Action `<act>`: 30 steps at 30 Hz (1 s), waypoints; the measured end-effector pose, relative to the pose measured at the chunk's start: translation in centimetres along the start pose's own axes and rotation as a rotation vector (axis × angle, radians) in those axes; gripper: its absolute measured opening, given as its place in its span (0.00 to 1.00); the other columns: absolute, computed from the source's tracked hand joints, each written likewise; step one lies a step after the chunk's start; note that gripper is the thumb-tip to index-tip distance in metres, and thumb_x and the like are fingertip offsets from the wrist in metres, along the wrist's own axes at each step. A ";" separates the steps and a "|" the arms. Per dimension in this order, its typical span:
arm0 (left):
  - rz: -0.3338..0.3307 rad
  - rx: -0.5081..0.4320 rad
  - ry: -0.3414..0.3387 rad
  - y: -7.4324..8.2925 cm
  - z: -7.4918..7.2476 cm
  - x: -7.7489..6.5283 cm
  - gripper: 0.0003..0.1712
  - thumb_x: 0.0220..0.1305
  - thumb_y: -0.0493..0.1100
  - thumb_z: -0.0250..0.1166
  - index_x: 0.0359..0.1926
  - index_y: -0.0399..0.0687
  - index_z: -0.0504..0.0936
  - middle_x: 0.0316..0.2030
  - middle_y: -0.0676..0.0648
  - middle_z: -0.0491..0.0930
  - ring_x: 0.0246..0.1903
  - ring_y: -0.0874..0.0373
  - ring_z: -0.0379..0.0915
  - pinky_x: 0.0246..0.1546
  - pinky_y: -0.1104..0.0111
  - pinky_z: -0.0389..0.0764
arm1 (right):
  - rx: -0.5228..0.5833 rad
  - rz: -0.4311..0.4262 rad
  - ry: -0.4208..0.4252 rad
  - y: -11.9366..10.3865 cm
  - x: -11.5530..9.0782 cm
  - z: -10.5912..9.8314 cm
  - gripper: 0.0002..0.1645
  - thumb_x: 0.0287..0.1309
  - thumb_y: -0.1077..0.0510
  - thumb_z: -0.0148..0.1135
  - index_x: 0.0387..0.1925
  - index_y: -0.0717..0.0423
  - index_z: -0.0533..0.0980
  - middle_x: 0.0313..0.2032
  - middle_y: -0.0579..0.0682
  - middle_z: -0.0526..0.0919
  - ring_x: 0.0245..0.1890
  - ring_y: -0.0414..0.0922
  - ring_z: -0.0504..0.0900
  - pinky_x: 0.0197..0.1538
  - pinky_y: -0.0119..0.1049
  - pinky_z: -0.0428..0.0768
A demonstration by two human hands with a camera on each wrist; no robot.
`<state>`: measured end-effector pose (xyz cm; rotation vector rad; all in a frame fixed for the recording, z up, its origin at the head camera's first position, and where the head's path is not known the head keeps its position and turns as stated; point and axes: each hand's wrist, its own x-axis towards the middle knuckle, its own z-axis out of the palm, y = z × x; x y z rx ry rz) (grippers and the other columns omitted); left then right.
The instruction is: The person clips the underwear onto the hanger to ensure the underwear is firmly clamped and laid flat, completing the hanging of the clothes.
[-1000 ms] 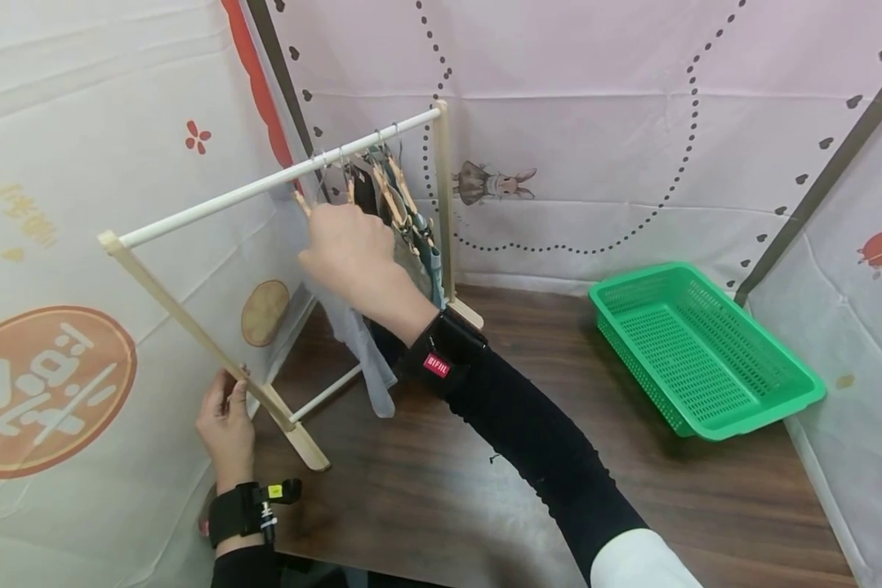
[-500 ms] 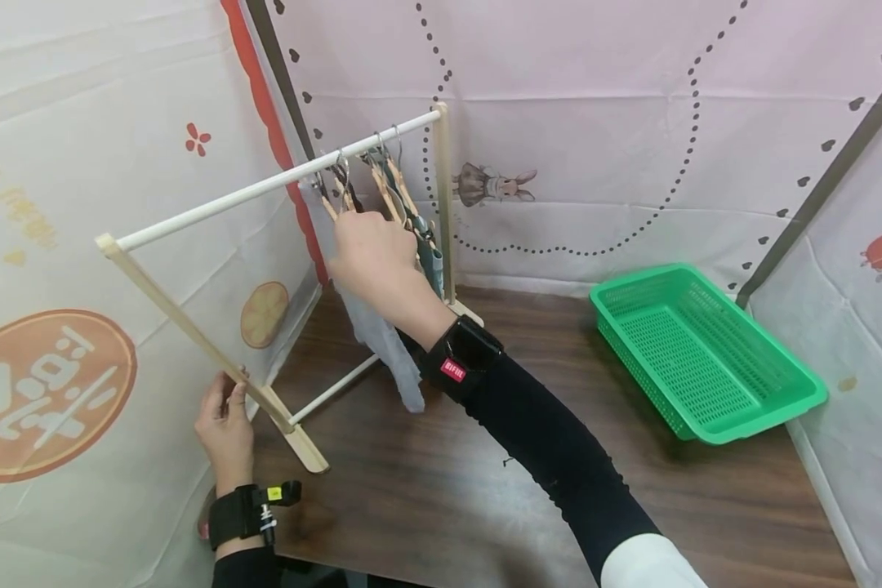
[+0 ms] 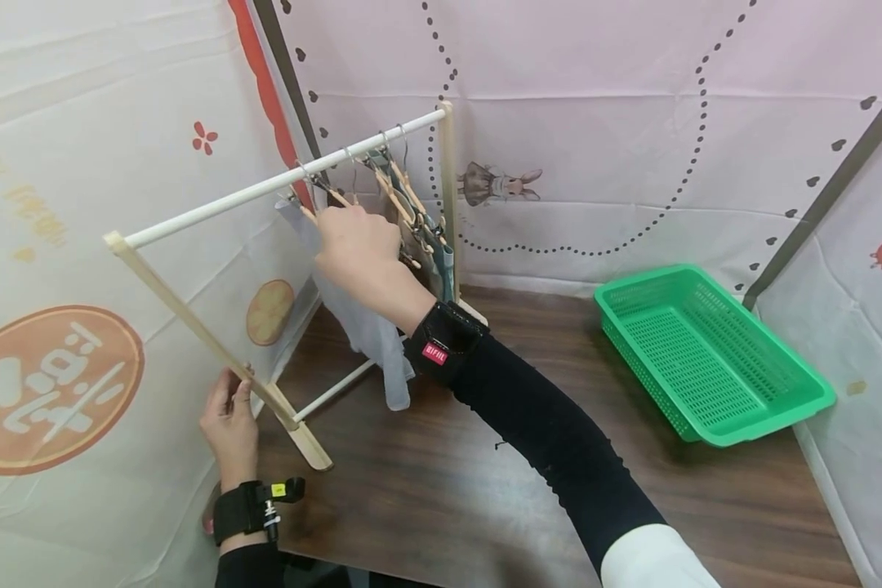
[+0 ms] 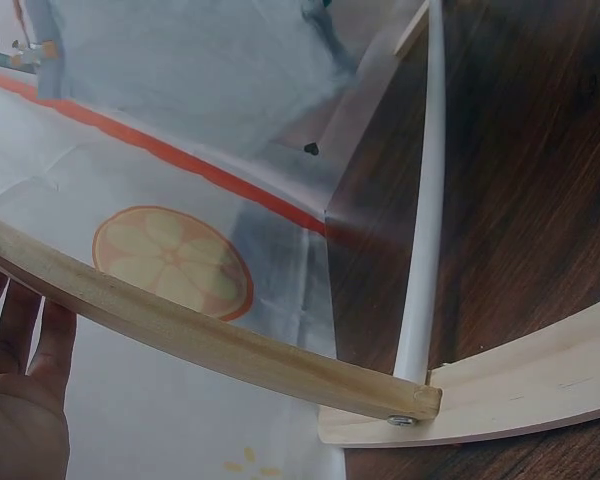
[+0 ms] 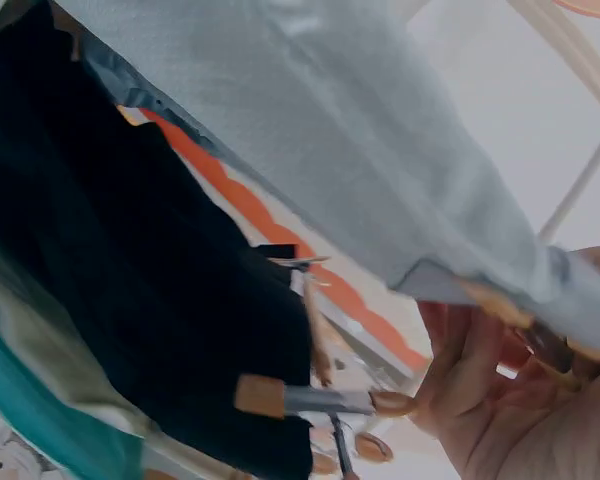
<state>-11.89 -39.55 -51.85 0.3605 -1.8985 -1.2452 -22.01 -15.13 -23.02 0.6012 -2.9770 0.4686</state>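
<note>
My right hand (image 3: 360,253) grips a wooden clip hanger (image 5: 495,300) just below the rail of a small clothes rack (image 3: 213,210). A light grey-blue garment (image 3: 363,322) hangs from that hanger, partly hidden by the hand. Beside it hang a black garment (image 5: 180,260) and several more clothes (image 3: 441,257) on clip hangers, bunched toward the rack's far end. My left hand (image 3: 231,425) holds the near wooden post (image 4: 200,325), thumb and fingers at its lower part. In the left wrist view its fingers (image 4: 55,350) reach behind the post.
A green plastic basket (image 3: 606,306) stands on the brown wooden table (image 3: 559,490) at the right. Printed cloth walls (image 3: 595,163) enclose the back and both sides. The rack's lower white bar (image 4: 425,220) runs between its feet.
My right hand has moved right, then back left with the hanger. Its garment swings along, and a gap shows between it and the far hangers. The left hand stays at the post.
</note>
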 end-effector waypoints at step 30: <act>0.758 0.155 -0.473 8.6 10.6 -9.3 0.29 0.65 0.41 0.58 0.66 0.35 0.75 0.64 0.35 0.74 0.61 0.37 0.70 0.67 0.53 0.68 | 0.359 -0.455 0.560 17.0 -14.0 9.8 0.17 0.65 0.68 0.58 0.54 0.61 0.81 0.57 0.57 0.82 0.61 0.55 0.76 0.65 0.46 0.75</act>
